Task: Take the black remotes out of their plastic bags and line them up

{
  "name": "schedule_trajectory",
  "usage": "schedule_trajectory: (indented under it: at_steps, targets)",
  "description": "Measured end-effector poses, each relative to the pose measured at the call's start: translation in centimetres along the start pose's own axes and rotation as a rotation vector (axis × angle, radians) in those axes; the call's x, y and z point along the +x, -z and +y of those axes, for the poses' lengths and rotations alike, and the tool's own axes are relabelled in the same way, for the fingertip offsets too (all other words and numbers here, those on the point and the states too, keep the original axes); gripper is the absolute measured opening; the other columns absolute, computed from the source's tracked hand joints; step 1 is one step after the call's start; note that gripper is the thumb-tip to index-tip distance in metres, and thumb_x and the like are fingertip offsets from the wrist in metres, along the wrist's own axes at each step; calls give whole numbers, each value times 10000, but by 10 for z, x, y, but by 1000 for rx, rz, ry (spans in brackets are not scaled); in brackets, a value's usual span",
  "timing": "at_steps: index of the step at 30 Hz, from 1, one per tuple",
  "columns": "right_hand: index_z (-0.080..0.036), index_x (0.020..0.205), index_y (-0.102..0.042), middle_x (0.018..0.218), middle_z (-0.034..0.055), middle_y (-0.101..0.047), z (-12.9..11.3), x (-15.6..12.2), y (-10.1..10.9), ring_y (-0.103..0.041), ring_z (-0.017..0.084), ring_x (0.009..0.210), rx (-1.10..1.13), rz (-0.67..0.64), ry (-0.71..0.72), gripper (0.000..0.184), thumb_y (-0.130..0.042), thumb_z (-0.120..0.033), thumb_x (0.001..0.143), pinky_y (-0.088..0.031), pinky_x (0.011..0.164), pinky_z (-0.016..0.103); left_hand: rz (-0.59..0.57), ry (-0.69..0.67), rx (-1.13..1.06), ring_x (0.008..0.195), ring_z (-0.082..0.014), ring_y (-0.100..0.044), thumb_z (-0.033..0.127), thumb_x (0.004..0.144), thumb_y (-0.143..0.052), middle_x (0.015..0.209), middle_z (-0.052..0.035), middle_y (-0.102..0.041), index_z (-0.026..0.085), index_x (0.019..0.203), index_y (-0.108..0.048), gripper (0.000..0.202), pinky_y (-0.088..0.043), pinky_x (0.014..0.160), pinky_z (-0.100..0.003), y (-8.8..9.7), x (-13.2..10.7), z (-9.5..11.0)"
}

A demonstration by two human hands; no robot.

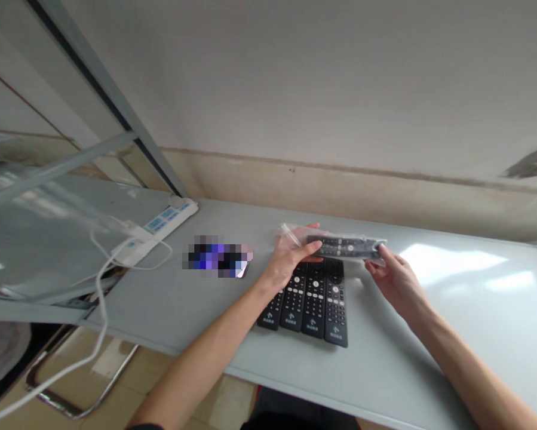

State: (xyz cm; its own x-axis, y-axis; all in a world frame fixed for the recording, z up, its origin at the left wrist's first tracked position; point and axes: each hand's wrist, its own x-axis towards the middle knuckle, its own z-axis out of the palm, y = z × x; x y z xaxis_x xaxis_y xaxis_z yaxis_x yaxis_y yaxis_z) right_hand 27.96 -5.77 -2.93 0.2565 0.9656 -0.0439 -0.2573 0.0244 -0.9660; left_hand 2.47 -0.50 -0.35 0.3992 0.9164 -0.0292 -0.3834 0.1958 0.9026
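Note:
A black remote control (345,246) lies crosswise in a clear plastic bag (290,237), held just above a row of remotes. My left hand (290,258) grips the bag's left end, thumb on top and fingers below. My right hand (396,276) pinches the right end of the bagged remote. Beneath them several black remotes (310,303) lie side by side on the pale grey table (429,334), long sides touching, buttons up.
A white power strip (158,230) with white cables (100,280) lies at the table's back left. A blurred-out object (217,257) sits left of my hands. A metal frame (111,101) rises at left. The wall (340,89) runs close behind the table.

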Motion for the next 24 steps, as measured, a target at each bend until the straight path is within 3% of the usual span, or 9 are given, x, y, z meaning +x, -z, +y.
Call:
schedule_trajectory:
  at_steps: [5,11,15,18,24]
  targets:
    - [-207,884,-800,840,33,-766,-12,2,3,-645,123,651,118,79,-9,317,-852,-520,872,-582,633,259,38,-4,-138,1097,-263,-768,415,822,-901,1318,-124,-769,181,1298,-731,557,-668,888,-393,1,3,-1]
    - [-175,841,-836,965,72,-798,-58,12,-4,-604,105,618,-10,99,254,334,-892,-504,826,-528,493,240,84,-2,-223,985,-228,-795,292,685,-1002,1140,-85,-826,177,1136,-797,509,-659,836,-317,4,7,-4]
    - [-174,786,-826,860,72,-772,-102,23,-19,-613,131,585,-170,41,397,297,-863,-455,874,-499,425,267,9,77,-229,865,-205,-794,275,654,-1025,1078,-79,-824,163,1122,-788,537,-664,755,-304,3,6,-3]
    - [-202,779,-833,769,49,-736,-129,30,-32,-595,137,543,-241,-6,445,231,-844,-397,904,-480,414,282,-106,132,-201,909,-238,-801,309,683,-1012,1134,-108,-806,157,1131,-777,529,-648,670,-276,4,4,0]
    - [-262,864,-870,589,9,-631,-153,31,-39,-461,121,458,-319,-60,460,130,-808,-338,949,-320,376,282,-311,177,-71,853,-241,-800,374,745,-965,1110,-138,-779,139,1126,-748,497,-555,539,-225,4,1,5]
